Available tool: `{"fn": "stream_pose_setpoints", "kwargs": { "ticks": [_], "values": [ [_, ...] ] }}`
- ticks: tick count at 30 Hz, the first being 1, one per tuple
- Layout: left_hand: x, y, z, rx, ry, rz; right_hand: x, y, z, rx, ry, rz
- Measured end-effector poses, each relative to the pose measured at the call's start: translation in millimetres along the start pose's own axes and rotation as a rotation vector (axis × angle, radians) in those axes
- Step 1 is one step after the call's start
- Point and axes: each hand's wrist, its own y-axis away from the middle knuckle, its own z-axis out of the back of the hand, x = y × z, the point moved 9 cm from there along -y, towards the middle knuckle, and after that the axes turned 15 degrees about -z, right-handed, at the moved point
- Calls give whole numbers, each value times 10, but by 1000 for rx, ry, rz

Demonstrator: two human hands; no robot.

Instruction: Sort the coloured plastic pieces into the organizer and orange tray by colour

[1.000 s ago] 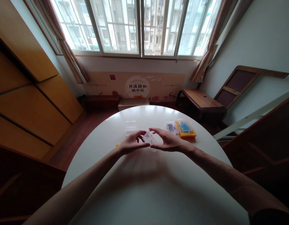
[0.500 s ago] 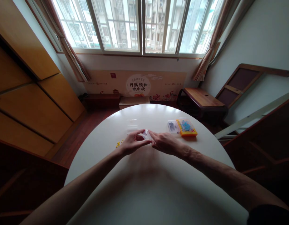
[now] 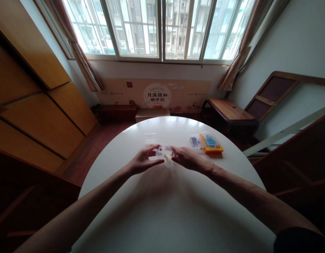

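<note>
- Clear plastic makes up the small box (image 3: 160,153) between the two hands, over the middle of the white table (image 3: 173,218). It looks tilted, perhaps so that its inside faces the person; whether its base touches the table I cannot tell.
- Yellow bits (image 3: 167,157) show at the small box, seemingly inside it. The tilt would let them gather at the lower side, which may be why they lie in a clump.
- The left hand (image 3: 149,159) has its thumb low and its fingers arched above, spread apart, with the left side of the small box between them. That wide hold likely steadies the thin walls without squeezing them.
- The right hand (image 3: 185,158) has its fingers bent and drawn together at the right side of the small box. Whether they pinch the edge or only press on it I cannot tell.
- Both forearms reach in from the near edge and meet in front of the person, probably to keep the work in easy sight.
- To the right, a clear box with blue bits (image 3: 210,140) rests on a yellow box (image 3: 213,150), and a clear box with dark bits (image 3: 196,141) lies just beside it, apparently set aside to leave elbow room.
</note>
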Motion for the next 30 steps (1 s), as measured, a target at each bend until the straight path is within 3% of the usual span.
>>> {"fn": "stream_pose_setpoints", "kwargs": {
  "ticks": [2,6,15,24,30],
  "values": [
    [-81,0,102,33,-132,-78,-101,-52,-6,-34,-95,-4],
    [-270,-6,151,222,-386,-197,-270,-123,-19,-108,-289,19],
    [-480,-13,165,545,-734,-302,-262,-109,-44,-132,-319,1],
    [-641,-99,157,676,-854,-328,-240,-121,-76,-201,-323,-29],
    [-814,-142,44,741,-914,-342,-240,-97,-146,-210,-334,10]
  ]
}}
